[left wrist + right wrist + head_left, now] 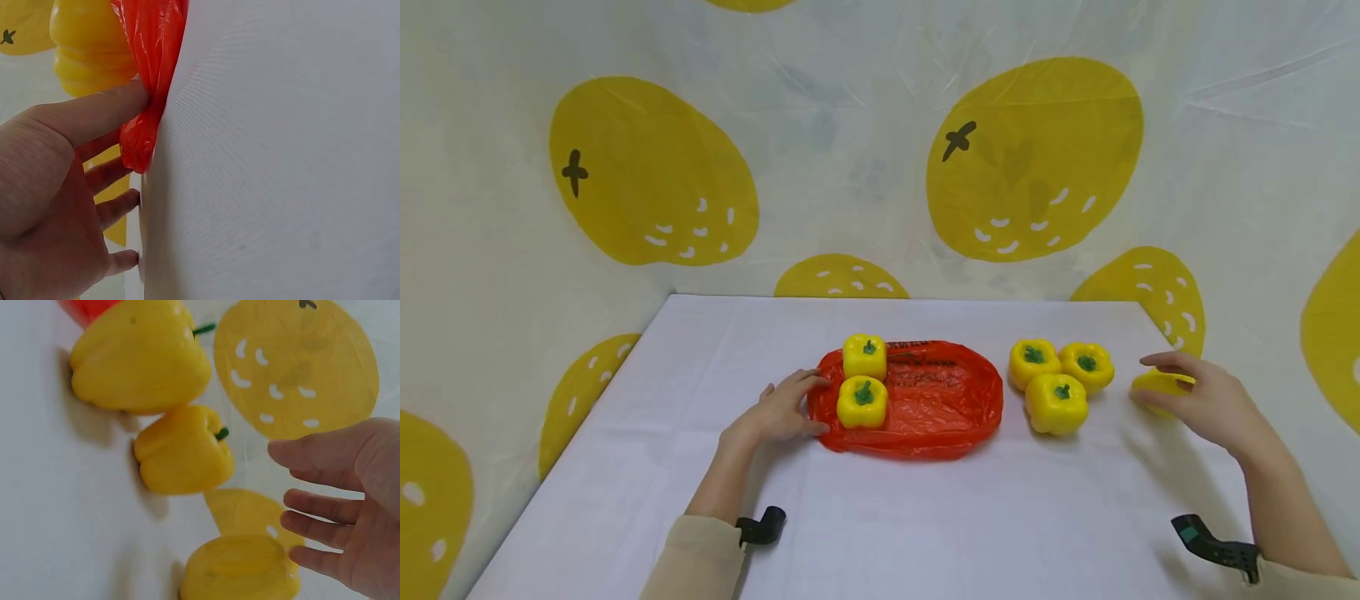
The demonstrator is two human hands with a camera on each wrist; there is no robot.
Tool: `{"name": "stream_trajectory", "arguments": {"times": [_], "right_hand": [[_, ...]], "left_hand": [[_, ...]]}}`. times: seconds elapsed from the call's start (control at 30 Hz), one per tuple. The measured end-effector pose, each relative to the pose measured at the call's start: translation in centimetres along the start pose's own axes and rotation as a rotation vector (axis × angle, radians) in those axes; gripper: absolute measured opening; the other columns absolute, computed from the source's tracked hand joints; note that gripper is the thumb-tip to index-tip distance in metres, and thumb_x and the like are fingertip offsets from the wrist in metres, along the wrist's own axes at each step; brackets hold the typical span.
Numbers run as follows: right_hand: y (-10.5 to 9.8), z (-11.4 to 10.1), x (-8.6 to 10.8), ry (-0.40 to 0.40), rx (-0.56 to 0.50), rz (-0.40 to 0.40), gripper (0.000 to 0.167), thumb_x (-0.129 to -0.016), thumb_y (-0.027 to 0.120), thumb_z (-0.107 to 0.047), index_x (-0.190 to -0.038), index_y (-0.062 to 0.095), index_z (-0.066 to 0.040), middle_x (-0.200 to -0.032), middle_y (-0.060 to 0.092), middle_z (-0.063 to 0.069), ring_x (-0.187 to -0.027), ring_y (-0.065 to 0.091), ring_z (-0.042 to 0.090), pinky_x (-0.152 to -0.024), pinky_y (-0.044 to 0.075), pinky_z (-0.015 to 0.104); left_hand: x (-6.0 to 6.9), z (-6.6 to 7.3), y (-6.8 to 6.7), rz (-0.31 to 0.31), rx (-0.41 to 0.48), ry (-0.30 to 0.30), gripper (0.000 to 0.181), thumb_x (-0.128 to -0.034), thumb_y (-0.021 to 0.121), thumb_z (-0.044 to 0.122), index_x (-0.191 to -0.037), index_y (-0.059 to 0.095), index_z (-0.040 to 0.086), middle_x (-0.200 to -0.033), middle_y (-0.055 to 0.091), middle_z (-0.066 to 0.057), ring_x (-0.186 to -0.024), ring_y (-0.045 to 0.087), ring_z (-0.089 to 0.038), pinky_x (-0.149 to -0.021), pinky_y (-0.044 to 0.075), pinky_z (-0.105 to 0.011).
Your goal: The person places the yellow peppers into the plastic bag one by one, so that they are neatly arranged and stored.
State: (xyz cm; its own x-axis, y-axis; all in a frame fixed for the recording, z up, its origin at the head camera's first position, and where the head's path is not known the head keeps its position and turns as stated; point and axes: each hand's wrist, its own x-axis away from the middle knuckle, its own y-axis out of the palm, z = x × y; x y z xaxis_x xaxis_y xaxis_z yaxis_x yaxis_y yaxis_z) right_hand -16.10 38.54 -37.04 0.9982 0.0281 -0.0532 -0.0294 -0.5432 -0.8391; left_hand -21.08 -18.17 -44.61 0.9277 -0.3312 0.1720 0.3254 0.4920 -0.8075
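A flattened red plastic bag (940,417) lies on the table, with two yellow bell peppers (862,402) standing on its left part. My left hand (782,410) is at the bag's left end; the thumb touches the red plastic (153,56) and the other fingers, fairly straight, reach behind it to the table. My right hand (1213,402) hovers at a yellow bell pepper (1157,392) on the far right, partly hidden by the fingers. Those fingers are spread and loosely bent, holding nothing. Whether a fingertip touches that pepper (240,572) is unclear.
Between the bag and my right hand, three yellow bell peppers (1056,404) stand close together. A white cloth covers the table (985,525). Behind it hangs a pale curtain (850,150) printed with big yellow fruit. Each wrist wears a black camera mount (762,527).
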Motion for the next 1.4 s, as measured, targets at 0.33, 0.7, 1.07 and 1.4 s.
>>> {"name": "stream_trajectory", "arguments": {"times": [0.33,0.7,1.07,1.4], "right_hand": [[-0.7,3.5,0.2,0.13,-0.018,0.089,0.066,-0.101,0.065,-0.036,-0.143,0.044,0.011,-0.139,0.043,0.04,-0.121,0.04,0.061,-0.087,0.042,0.074],[-1.9,4.5,-0.2,0.26,-0.036,0.162,0.075,-0.103,0.061,-0.037,-0.15,0.032,0.013,-0.146,0.033,0.045,-0.124,0.034,0.065,-0.093,0.038,0.078],[-1.4,5.4,-1.5,0.289,-0.093,0.089,0.086,-0.101,0.061,-0.044,-0.155,0.023,0.012,-0.15,0.025,0.046,-0.127,0.03,0.066,-0.095,0.037,0.078],[0.1,6.1,-3.6,0.223,-0.085,0.089,0.078,-0.101,0.062,-0.042,-0.15,0.032,0.012,-0.145,0.032,0.048,-0.126,0.033,0.066,-0.094,0.039,0.077]], "left_hand": [[-0.1,-0.1,0.2,-0.003,-0.008,-0.018,0.071,-0.0838,0.085,0.027,-0.147,0.054,0.017,-0.16,0.038,-0.014,-0.149,0.028,-0.037,-0.116,0.007,-0.073],[0.0,0.0,0.2,-0.007,-0.008,-0.023,0.071,-0.0839,0.084,0.027,-0.147,0.053,0.016,-0.16,0.038,-0.014,-0.149,0.028,-0.037,-0.116,0.008,-0.073],[-0.2,0.0,0.1,-0.007,-0.015,-0.028,0.072,-0.0837,0.085,0.027,-0.148,0.053,0.017,-0.16,0.037,-0.013,-0.15,0.027,-0.036,-0.116,0.008,-0.073],[0.0,0.2,0.0,-0.006,-0.007,-0.021,0.071,-0.0836,0.085,0.025,-0.147,0.053,0.015,-0.159,0.038,-0.015,-0.149,0.028,-0.037,-0.116,0.008,-0.073]]}}
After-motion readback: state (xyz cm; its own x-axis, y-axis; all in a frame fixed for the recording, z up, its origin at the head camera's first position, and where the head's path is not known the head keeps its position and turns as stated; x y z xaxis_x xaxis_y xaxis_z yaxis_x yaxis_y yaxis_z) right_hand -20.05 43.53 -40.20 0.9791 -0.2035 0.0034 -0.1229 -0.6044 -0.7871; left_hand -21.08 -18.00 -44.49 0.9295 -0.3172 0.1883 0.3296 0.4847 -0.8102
